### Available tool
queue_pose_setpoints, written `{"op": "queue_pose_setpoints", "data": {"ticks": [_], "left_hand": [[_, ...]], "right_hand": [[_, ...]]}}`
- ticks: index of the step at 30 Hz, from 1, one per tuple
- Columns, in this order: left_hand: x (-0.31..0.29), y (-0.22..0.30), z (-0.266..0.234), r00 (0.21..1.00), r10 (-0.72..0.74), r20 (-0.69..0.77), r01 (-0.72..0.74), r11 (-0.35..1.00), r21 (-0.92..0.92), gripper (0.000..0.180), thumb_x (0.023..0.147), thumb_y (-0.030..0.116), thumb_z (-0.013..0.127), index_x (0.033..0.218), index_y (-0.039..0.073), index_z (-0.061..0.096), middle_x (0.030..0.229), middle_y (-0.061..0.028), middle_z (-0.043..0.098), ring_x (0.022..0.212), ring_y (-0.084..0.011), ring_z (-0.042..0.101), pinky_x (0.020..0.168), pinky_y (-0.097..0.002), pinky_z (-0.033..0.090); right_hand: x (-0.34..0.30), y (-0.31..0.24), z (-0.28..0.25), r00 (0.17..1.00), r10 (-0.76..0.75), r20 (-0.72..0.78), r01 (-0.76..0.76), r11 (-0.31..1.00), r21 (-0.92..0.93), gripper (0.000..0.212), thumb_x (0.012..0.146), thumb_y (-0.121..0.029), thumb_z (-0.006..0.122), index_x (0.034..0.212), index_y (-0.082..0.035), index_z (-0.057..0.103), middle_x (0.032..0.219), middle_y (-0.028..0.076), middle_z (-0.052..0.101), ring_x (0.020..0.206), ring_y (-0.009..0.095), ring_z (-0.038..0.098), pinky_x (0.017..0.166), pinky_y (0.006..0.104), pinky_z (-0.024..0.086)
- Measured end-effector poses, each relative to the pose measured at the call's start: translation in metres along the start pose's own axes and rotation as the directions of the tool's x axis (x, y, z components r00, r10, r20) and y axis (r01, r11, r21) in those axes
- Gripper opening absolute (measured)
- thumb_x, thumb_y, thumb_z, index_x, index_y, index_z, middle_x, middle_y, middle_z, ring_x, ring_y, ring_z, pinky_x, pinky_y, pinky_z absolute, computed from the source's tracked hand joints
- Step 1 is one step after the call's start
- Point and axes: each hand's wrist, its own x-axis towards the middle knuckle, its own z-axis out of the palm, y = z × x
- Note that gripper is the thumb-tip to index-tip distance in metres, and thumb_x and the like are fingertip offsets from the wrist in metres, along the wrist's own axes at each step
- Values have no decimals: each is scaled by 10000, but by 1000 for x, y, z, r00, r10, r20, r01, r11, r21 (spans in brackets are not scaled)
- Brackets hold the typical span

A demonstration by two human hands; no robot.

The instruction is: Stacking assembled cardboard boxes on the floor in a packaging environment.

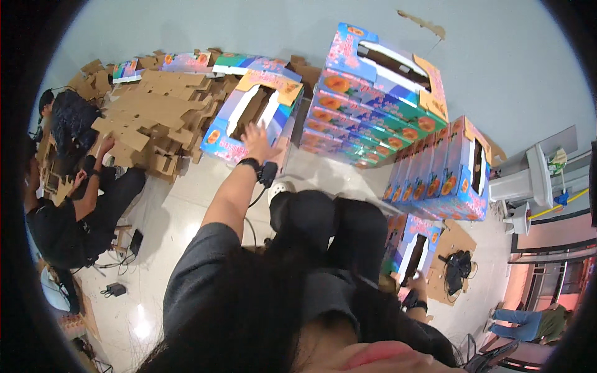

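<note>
Pale shiny floor (186, 214), stacked colourful boxes (364, 121), brown cardboard (155, 102), black adapter (114, 289)

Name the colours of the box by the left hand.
The box is blue, purple, pink and orange, with white along its opening; head view.

Red lettering (234, 149) on the cartons (373, 119) cannot be read.

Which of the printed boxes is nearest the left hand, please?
The box between the cardboard pile and the tall stack: only it has the left hand at its edge.
</note>
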Motion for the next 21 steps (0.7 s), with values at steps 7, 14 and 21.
{"op": "queue_pose_setpoints", "data": {"ticks": [7,14,21], "left_hand": [[15,-28,19,984,-139,111,155,975,-156,1307,459,497,776,1428,38,29,1296,-229,398,1264,-322,345,1080,-466,126],[-1,-46,14,985,-129,-112,76,919,-386,1163,479,487,762,1395,40,203,1171,-196,507,1127,-309,469,964,-442,280],[-79,-85,-56,995,-43,-93,-40,669,-742,1035,468,368,810,1318,-11,356,1192,-209,529,1091,-283,526,943,-375,390]], "right_hand": [[-8,187,31,548,520,655,-819,171,548,281,757,-342,547,803,-65,530,668,142,568,531,319,545,511,439,489],[-1,146,-11,949,304,78,-313,937,154,289,744,-177,578,1011,-72,546,758,178,596,643,316,615,574,461,514],[31,-48,-61,878,-403,-257,322,896,-307,328,753,-113,607,1062,-16,550,746,118,571,679,195,585,620,331,480]]}}
